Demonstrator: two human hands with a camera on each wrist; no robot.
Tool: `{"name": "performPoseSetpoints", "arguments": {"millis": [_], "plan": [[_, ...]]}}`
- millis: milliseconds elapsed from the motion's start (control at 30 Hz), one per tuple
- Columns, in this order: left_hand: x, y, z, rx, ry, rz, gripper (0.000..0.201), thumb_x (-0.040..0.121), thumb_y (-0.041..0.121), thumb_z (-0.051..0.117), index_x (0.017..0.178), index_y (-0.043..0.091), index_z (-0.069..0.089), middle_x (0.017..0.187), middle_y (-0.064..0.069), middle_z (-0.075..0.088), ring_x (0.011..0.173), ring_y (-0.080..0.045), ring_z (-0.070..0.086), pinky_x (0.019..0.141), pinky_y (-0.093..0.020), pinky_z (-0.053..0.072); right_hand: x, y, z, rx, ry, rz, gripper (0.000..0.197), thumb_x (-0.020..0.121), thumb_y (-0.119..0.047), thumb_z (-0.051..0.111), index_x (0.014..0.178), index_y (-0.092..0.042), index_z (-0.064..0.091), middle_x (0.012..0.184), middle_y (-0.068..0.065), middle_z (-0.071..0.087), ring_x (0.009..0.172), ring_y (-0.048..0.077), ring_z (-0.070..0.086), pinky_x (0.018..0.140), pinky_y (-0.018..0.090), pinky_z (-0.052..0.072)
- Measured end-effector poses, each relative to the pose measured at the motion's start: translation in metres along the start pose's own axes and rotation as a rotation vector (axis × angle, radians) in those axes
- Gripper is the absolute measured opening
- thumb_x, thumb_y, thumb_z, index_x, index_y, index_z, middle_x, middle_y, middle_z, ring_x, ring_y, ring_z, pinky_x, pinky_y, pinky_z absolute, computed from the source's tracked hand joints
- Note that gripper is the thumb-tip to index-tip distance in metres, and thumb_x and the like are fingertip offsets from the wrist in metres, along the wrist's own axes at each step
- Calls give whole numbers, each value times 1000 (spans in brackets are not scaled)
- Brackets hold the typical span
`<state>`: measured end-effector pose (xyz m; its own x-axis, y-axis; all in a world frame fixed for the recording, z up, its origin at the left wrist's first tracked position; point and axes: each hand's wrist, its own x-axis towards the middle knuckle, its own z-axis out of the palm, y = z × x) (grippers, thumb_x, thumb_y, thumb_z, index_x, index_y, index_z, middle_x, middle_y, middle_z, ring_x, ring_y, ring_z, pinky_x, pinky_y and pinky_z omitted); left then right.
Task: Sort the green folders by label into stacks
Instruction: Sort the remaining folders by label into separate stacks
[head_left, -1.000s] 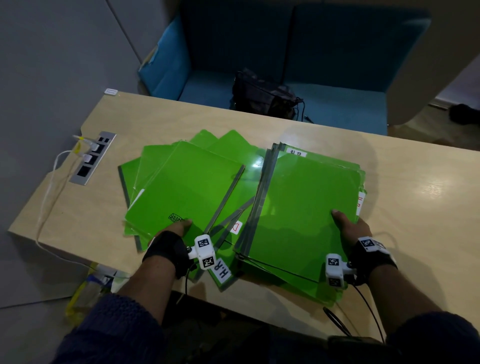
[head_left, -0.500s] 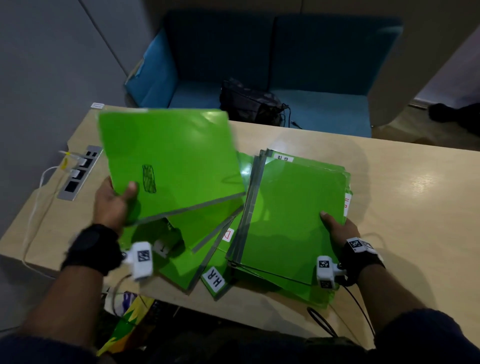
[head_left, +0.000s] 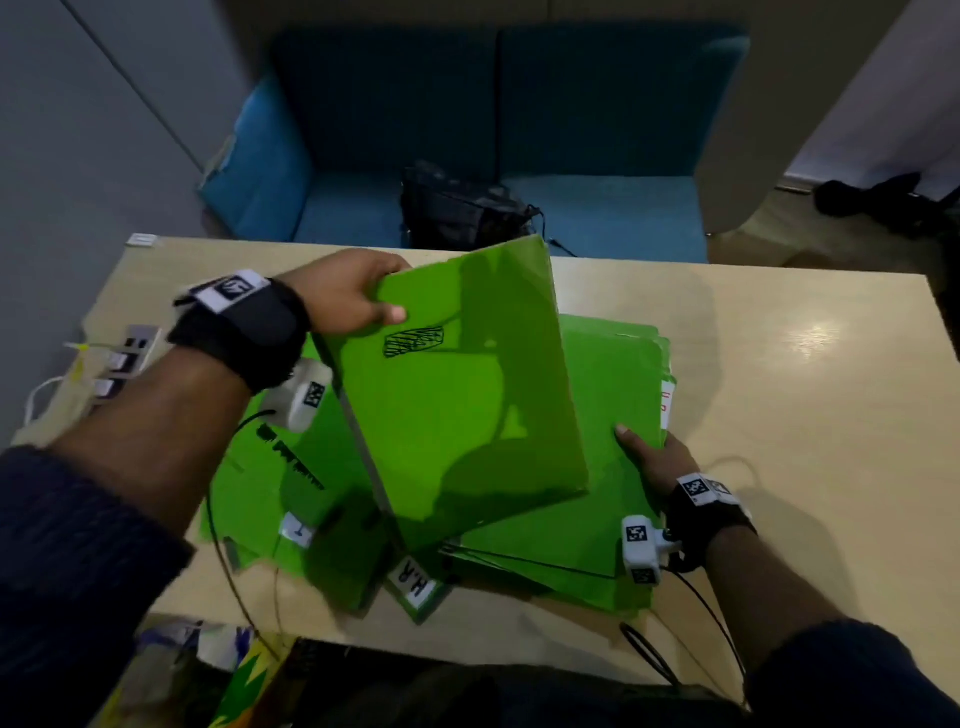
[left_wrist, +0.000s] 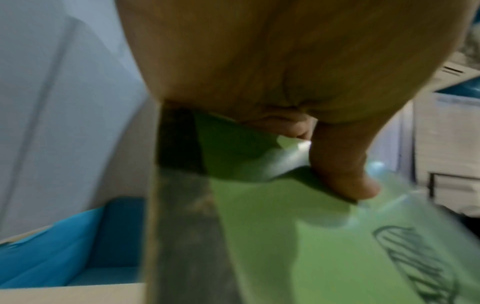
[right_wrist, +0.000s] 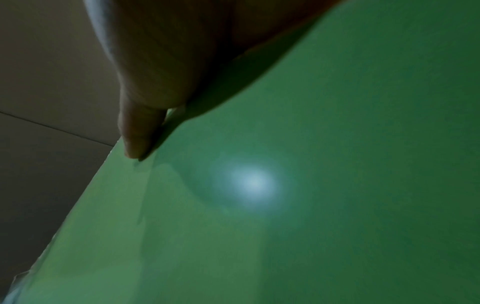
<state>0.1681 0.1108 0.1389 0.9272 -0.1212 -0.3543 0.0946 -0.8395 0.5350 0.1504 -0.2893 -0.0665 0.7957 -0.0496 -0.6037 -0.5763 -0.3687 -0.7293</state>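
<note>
Head view: a person stands over a pale wooden table (head_left: 779, 364) covered with loosely overlapping green folders. The left hand (head_left: 343, 291) grips one lifted folder (head_left: 457, 395) by its far left corner, thumb pressed on the front cover and fingers curled behind, holding it tilted above the others. A scribbled-out black mark (head_left: 414, 340) sits just below the thumb. The right hand (head_left: 652, 460) lies on the near right edge of the right stack (head_left: 613, 519), thumb on top; whether the fingers curl under the edge cannot be told. To the left lies a looser spread of folders (head_left: 270, 493), and a white tag reading "H.R" (head_left: 415, 582) pokes out at the near edge. A black bag (head_left: 457, 213) rests on the blue sofa (head_left: 597, 208) beyond the table.

Left wrist view: the thumb (left_wrist: 342, 164) pinches the glossy cover beside the grey spine strip (left_wrist: 182, 226).

Right wrist view: one finger (right_wrist: 137, 131) rests along the shiny green edge.

The folders look thin, light and slick, and the lifted one seems to flex slightly under a one-corner grip. Holding near the stiffer spine, thumb on top and fingers beneath, should give the best control; smooth covers are likely to slide off one another.
</note>
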Motion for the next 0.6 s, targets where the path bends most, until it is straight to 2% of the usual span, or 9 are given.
{"name": "performPoseSetpoints", "arguments": {"millis": [100,167,233,300,400,467,500,567,600], "plan": [[52,27,30,247,57,28,46,88,21,69,131,16,53,128,-12,63,115,-29,59,96,-35,45,-2,-3,-1,-25,1,-7,41,90,-39,69,119,-10,65,97,7,69,74,16,64,55,21,46],[76,44,51,279,106,39,53,89,24,67,139,17,48,138,-11,57,126,-30,53,102,-36,42,0,-1,-1,-52,2,-10,41,94,-38,64,120,-7,65,96,8,67,71,16,61,54,20,43],[95,55,75,330,95,52,56,91,27,65,143,21,44,142,-9,53,131,-30,45,106,-39,39,2,-1,-2,-92,10,3,45,98,-44,56,121,-7,64,94,10,67,70,20,59,55,23,42],[104,60,100,334,89,59,57,92,27,63,144,23,42,143,-6,50,134,-29,39,108,-43,36,4,-1,-2,-72,6,31,48,100,-47,48,124,-8,62,100,14,69,73,23,59,59,26,42],[103,51,133,262,224,132,61,89,23,65,145,20,41,155,-4,38,145,-29,28,120,-48,21,9,1,-2,-44,2,55,56,101,-52,41,130,-7,59,115,20,68,86,28,61,75,32,48],[90,39,154,169,359,37,66,90,23,64,149,20,35,162,-1,22,151,-27,15,124,-46,11,11,1,-1,-55,5,62,65,101,-57,31,134,-7,57,121,23,65,97,33,62,83,35,47],[80,32,166,68,421,-62,69,91,24,63,150,19,30,164,-1,15,151,-26,12,124,-45,10,12,1,0,-61,6,74,70,102,-58,23,136,-7,55,124,25,64,101,34,61,83,34,45],[56,20,191,-207,449,-298,78,92,29,62,154,16,18,166,-3,4,151,-26,12,123,-42,15,13,2,1,-68,14,95,76,101,-59,15,136,-5,54,121,25,63,96,31,58,78,33,42],[45,16,205,-326,405,-386,83,93,32,61,156,15,10,166,-4,0,151,-27,12,123,-41,17,12,2,3,-65,21,99,75,100,-60,16,130,-5,57,111,22,64,87,28,57,71,31,40]]}}
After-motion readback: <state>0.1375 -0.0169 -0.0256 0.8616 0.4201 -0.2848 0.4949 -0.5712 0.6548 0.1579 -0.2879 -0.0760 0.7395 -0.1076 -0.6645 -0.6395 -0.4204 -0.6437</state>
